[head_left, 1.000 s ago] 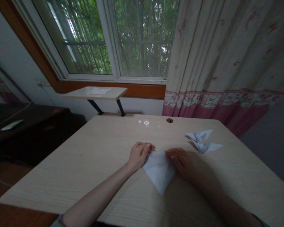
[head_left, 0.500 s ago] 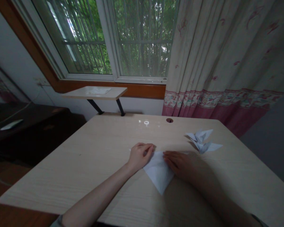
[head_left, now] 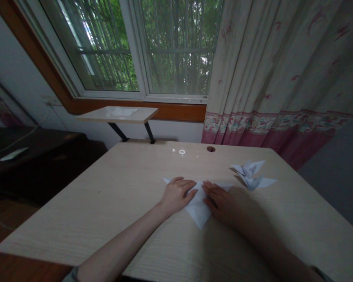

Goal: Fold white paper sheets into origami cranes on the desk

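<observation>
A white sheet of paper [head_left: 199,209], folded into a triangle with its point toward me, lies flat on the light wooden table [head_left: 111,203]. My left hand [head_left: 178,194] rests on the paper's left half, fingers stretched flat. On its right half lies my right hand [head_left: 220,197], fingers flat as well, pressing the paper down. The fingertips of both hands come close together near the middle of the top fold. Two folded white paper cranes [head_left: 251,174] sit on the table to the right, beyond my right hand.
A cable hole [head_left: 211,149] is near the table's far edge. A small shelf on black brackets [head_left: 117,114] stands under the window. A pink-hemmed curtain [head_left: 267,98] hangs at the right. At the left stands a dark cabinet [head_left: 32,152].
Both hands have flattened and slid toward each other along the top edge. The paper's left and right corners now show beyond the hands. The cranes have not moved.
</observation>
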`<action>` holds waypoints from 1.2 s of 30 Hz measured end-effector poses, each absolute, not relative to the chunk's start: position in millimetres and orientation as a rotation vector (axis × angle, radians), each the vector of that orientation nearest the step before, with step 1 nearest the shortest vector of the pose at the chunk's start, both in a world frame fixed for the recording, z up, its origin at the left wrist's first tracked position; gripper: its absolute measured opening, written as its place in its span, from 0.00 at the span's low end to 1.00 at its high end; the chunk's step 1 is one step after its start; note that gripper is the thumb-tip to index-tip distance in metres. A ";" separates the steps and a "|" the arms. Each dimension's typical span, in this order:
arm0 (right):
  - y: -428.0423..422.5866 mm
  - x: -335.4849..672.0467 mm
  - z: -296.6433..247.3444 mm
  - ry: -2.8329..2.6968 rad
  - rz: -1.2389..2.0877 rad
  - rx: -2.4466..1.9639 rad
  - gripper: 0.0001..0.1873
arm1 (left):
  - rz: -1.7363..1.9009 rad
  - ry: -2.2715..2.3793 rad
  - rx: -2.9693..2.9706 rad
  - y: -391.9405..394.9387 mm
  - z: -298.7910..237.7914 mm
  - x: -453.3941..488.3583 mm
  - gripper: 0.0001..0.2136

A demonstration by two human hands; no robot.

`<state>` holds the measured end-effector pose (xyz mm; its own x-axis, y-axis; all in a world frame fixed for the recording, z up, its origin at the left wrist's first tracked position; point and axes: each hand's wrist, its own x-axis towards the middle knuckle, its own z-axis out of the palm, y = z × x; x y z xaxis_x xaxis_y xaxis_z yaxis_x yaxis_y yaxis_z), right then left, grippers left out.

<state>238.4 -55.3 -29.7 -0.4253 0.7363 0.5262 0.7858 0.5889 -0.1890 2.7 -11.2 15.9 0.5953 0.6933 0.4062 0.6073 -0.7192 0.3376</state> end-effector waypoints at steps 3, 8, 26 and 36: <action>-55.1 237.1 -30.3 -2.258 -0.131 -1.214 0.23 | 0.699 1.111 2.717 -13.3 14.8 3.7 0.16; -52.9 237.3 -32.5 -2.256 -0.183 -1.213 0.24 | 0.602 1.090 2.780 -11.9 6.7 4.2 0.19; -55.8 234.8 -28.7 -2.426 -0.236 -1.410 0.26 | 0.296 1.199 2.784 -12.9 3.9 4.6 0.26; -57.7 233.7 -26.4 -2.447 -0.283 -1.523 0.27 | 0.284 1.218 2.783 -13.4 3.6 4.1 0.26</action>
<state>233.7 -57.7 -26.4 -0.4253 0.8516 0.3064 0.8991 0.4364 0.0349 4.1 -13.4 3.6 0.6645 0.7352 0.1336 0.7185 -0.6778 0.1561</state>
